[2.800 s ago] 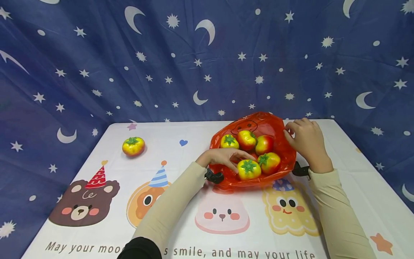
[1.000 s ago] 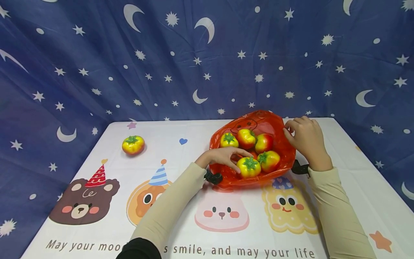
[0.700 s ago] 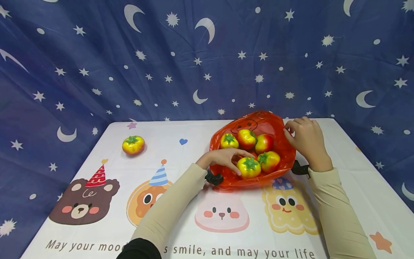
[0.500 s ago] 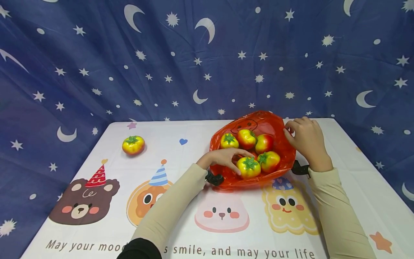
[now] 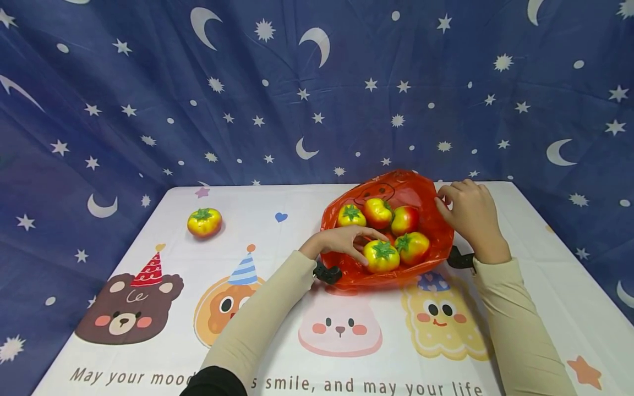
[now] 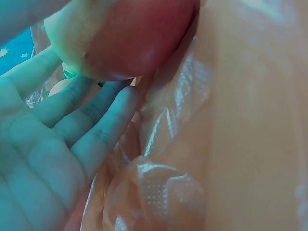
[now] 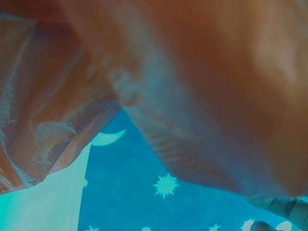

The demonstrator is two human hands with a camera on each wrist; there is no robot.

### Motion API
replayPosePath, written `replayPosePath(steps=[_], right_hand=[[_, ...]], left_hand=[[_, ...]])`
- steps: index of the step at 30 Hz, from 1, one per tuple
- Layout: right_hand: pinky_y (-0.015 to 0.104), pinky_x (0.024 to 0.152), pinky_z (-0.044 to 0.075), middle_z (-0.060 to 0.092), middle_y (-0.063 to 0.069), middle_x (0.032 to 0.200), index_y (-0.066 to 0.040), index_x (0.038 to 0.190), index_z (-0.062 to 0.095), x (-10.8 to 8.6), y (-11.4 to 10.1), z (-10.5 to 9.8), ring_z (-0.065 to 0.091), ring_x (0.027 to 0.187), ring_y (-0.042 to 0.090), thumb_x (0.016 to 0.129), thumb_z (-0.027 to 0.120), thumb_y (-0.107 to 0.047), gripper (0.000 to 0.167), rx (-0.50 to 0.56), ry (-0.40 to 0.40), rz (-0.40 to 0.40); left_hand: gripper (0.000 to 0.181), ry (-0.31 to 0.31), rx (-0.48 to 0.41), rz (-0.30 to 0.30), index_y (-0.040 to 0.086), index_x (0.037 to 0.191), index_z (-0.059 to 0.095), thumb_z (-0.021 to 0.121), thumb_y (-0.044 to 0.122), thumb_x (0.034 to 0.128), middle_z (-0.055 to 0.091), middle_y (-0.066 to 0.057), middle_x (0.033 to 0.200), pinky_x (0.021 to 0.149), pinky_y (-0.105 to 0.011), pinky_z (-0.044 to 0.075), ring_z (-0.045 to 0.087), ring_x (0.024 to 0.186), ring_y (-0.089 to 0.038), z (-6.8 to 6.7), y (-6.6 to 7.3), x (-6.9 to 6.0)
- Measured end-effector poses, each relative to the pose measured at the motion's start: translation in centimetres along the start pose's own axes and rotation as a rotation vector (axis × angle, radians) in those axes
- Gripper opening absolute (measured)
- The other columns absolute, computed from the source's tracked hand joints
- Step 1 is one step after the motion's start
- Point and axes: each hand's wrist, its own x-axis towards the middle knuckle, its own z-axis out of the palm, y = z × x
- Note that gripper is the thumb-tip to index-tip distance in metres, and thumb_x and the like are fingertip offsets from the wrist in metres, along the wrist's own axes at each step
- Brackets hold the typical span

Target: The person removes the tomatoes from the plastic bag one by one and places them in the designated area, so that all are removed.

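Note:
A red plastic bag (image 5: 436, 242) lies with its mouth spread wide on the table, holding several yellow-red tomatoes with green leafy tops. My left hand (image 5: 342, 240) reaches over the bag's left side, thumb and fingers around the front tomato (image 5: 381, 257). In the left wrist view, this tomato (image 6: 125, 38) sits above the fingers of my left hand (image 6: 53, 139), with the little finger held out straight. At the bag's right rim, my right hand (image 5: 470, 217) pinches the plastic. The right wrist view is mostly filled by the bag (image 7: 202, 96); a fingertip (image 7: 274, 207) shows at its lower edge.
Another tomato (image 5: 205, 223) stands alone at the table's back left. The white tablecloth (image 5: 267, 352) carries printed cartoon animals and lettering. Behind the table hangs a dark blue curtain (image 5: 277, 99) with moons and stars.
The front tomato has shifted very slightly upward in view since the oldest frame, with the left hand's thumb and fingers still around it. The right hand stays at the bag's rim.

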Motion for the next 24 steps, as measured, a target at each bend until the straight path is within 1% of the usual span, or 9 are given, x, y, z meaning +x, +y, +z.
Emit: replayPosePath(steps=[5, 10, 15, 24], right_hand=[[0.046, 0.059, 0.045, 0.064, 0.015, 0.066, -0.001, 0.075, 0.066, -0.17, -0.07, 0.06, 0.052, 0.068, 0.032, 0.075, 0.07, -0.006, 0.006, 0.01, 0.011, -0.01], [0.046, 0.059, 0.046, 0.063, 0.015, 0.065, -0.001, 0.075, 0.066, -0.39, -0.15, 0.12, 0.052, 0.068, 0.032, 0.075, 0.071, -0.006, 0.006, 0.015, 0.009, -0.01], [0.046, 0.059, 0.046, 0.063, 0.015, 0.065, -0.001, 0.074, 0.066, -0.36, -0.03, 0.06, 0.052, 0.068, 0.032, 0.075, 0.07, -0.006, 0.007, 0.007, 0.009, -0.014], [0.046, 0.059, 0.046, 0.064, 0.015, 0.066, -0.001, 0.074, 0.066, -0.01, -0.03, -0.13, 0.052, 0.069, 0.032, 0.075, 0.071, -0.006, 0.007, 0.009, 0.016, -0.016]], left_hand=[[0.063, -0.01, 0.012, -0.003, 0.008, 0.14, 0.043, 0.069, 0.004, 0.0826, 0.045, -0.009, 0.143, 0.106, -0.025, 0.042, 0.046, 0.129, -0.019, 0.09, -0.05, -0.05], [0.063, -0.014, 0.047, -0.008, 0.011, 0.14, 0.043, 0.069, 0.007, 0.0827, 0.046, -0.006, 0.142, 0.105, -0.023, 0.042, 0.046, 0.127, -0.017, 0.26, -0.32, 0.03], [0.064, -0.009, 0.076, -0.01, 0.013, 0.14, 0.043, 0.07, 0.008, 0.0824, 0.046, -0.004, 0.141, 0.104, -0.021, 0.041, 0.045, 0.126, -0.015, 0.29, -0.24, 0.19], [0.063, 0.008, 0.061, -0.007, 0.012, 0.14, 0.044, 0.07, 0.007, 0.0824, 0.046, -0.006, 0.142, 0.104, -0.021, 0.041, 0.046, 0.126, -0.016, 0.07, -0.21, 0.39]])
